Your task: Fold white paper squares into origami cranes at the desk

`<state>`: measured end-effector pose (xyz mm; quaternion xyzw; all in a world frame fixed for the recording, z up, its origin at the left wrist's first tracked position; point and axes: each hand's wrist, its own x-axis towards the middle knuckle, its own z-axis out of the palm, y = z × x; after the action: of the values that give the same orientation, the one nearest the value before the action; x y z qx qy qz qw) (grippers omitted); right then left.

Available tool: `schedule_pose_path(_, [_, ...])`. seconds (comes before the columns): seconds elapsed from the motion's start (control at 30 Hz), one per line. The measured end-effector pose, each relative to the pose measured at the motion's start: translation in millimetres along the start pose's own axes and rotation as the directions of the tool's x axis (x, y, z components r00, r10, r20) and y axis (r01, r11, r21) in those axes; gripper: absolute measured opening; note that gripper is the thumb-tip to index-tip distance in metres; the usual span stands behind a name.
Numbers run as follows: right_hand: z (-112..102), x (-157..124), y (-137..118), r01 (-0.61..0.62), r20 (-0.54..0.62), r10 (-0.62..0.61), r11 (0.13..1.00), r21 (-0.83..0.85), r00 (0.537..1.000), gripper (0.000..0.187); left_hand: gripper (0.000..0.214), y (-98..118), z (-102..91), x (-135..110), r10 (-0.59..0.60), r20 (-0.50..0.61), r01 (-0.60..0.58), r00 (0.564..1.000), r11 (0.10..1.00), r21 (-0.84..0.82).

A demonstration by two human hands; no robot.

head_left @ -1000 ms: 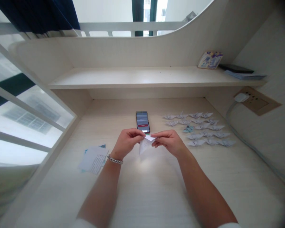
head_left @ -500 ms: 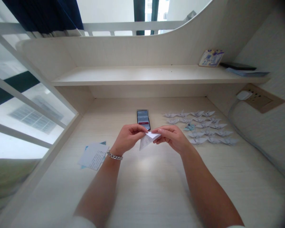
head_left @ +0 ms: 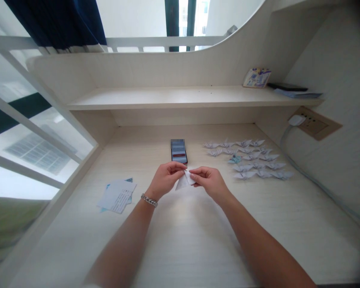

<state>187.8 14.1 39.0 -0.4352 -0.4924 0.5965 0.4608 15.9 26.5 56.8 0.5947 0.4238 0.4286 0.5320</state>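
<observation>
Between my hands is a small piece of folded white paper (head_left: 183, 182), held above the desk with one pointed corner hanging down on the left. My left hand (head_left: 167, 178), with a chain bracelet at the wrist, pinches its upper left part. On the right side, my right hand (head_left: 208, 181) grips the paper between thumb and fingers. Just beyond my fingertips lies a phone (head_left: 179, 151) with its screen lit. Rows of folded white paper cranes (head_left: 246, 167) stand to the right, with a blue one (head_left: 235, 159) among them.
Left of my hands, a stack of paper sheets (head_left: 117, 195) with handwriting and blue sheets beneath lies on the desk (head_left: 174, 244). A shelf (head_left: 156, 96) spans the back, bearing a colourful packet (head_left: 257, 77) and a dark flat item (head_left: 287, 87). A cable (head_left: 315, 182) runs from the wall socket (head_left: 319, 123).
My right hand has moved in closer to my left, its thumb now pressing on the paper's right side. Less of the paper's right part shows. The view has shifted slightly.
</observation>
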Motion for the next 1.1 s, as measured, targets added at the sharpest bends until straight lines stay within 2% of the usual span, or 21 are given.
schedule_pose_path(0.23, [7.2, -8.7, 36.4, -0.053, -0.133, 0.062, 0.996, 0.072, 0.989, 0.030, 0.024, -39.4, 16.0, -7.1, -0.116, -0.152, 0.095, 0.981, 0.986, -0.140])
schedule_pose_path(0.37, [8.6, -10.8, 48.0, -0.036, -0.156, 0.042, 0.999, 0.037, 0.987, 0.032, 0.027, -50.3, 19.5, -13.5, -0.125, -0.153, 0.102, 0.980, 0.984, -0.145])
schedule_pose_path(0.6, [8.3, -11.1, 50.8, -0.026, -0.093, 0.024, 1.000, -0.014, 0.995, 0.032, 0.031, -49.9, 16.2, -20.1, -0.188, -0.188, 0.169, 0.964, 0.979, -0.113])
schedule_pose_path(1.1, [14.5, -17.1, 49.8, 0.028, -0.104, -0.027, 1.000, 0.011, 0.994, 0.032, 0.030, -44.0, 14.6, -24.7, -0.131, -0.210, 0.112, 0.969, 0.988, -0.102])
